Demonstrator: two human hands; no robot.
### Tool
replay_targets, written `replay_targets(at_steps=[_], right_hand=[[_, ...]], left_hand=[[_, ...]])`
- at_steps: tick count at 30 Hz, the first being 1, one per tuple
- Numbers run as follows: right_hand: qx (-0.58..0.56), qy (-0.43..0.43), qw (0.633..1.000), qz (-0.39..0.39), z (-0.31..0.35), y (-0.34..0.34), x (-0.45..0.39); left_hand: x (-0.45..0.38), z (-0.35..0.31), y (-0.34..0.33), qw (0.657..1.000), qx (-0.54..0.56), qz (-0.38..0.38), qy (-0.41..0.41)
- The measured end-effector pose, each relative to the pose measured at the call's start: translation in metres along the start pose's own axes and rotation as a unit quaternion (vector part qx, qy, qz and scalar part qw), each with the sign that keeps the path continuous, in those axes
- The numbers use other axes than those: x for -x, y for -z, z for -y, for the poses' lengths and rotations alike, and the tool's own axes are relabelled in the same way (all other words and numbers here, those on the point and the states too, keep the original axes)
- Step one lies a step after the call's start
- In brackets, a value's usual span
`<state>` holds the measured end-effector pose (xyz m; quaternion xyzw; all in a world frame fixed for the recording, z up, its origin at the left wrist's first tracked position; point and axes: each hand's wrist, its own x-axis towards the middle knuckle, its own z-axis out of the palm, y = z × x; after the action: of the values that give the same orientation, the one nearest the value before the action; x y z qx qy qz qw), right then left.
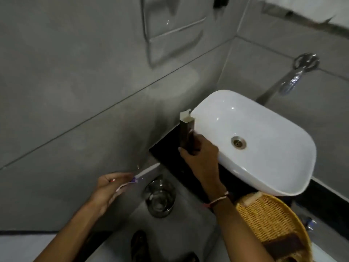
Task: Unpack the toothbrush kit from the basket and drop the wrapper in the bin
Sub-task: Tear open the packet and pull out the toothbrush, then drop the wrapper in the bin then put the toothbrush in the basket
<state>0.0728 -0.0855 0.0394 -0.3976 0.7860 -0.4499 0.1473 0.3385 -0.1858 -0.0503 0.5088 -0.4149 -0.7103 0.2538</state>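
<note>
Kit unpacked: right hand [200, 156] clamped round open brown box [187, 135]; left hand [107, 188] pinching toothbrush [139, 174]. Next, likely: find bin, none visible, drop box.

Right hand [202, 157] closed around a slim dark box [187, 135], held upright, open at its pale top flap, just beside the near-left rim of the white basin [264, 129]. Thread bracelet [217, 200] at that wrist. Left hand [107, 188], lower left, pinching a white toothbrush [145, 171] and a small tube (blurred, label unreadable) between curled fingers. Clear glass tumbler [159, 197] standing between the two arms, on the grey ledge. Wicker basket [272, 224] at near right, under the basin's near edge, with a dark packet [283, 242] inside. Black table [166, 148] beneath the basin. Chrome tap [294, 78] on the far right wall.
</note>
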Motion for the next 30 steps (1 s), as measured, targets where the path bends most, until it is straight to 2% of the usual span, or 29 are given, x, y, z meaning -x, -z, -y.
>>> replay_targets(at_steps=[4,7,10,16,20,24,30], right_hand=[[-0.053,-0.033,0.997,0.048,-0.033,-0.079,0.031],[-0.050,-0.097,0.992,0.067,-0.084,-0.133,0.056],[-0.021,-0.162,0.984,0.077,-0.144,-0.187,0.072],[0.045,-0.211,0.971,0.106,-0.265,-0.294,0.081],[0.166,-0.229,0.947,0.152,-0.326,-0.339,0.089],[0.268,-0.133,0.936,0.188,-0.362,-0.342,0.111],[0.389,-0.002,0.892,0.230,-0.379,-0.299,0.137]], left_hand=[[0.001,0.057,0.042,0.995,-0.066,-0.061,0.042],[-0.023,0.110,0.057,0.990,-0.120,-0.061,0.047],[-0.066,0.168,0.073,0.980,-0.193,-0.037,0.020],[-0.133,0.266,0.103,0.959,-0.283,0.022,0.009],[-0.148,0.305,0.114,0.946,-0.325,-0.004,0.013],[-0.149,0.322,0.113,0.938,-0.347,-0.019,0.004],[-0.145,0.311,0.107,0.940,-0.340,-0.016,0.031]])
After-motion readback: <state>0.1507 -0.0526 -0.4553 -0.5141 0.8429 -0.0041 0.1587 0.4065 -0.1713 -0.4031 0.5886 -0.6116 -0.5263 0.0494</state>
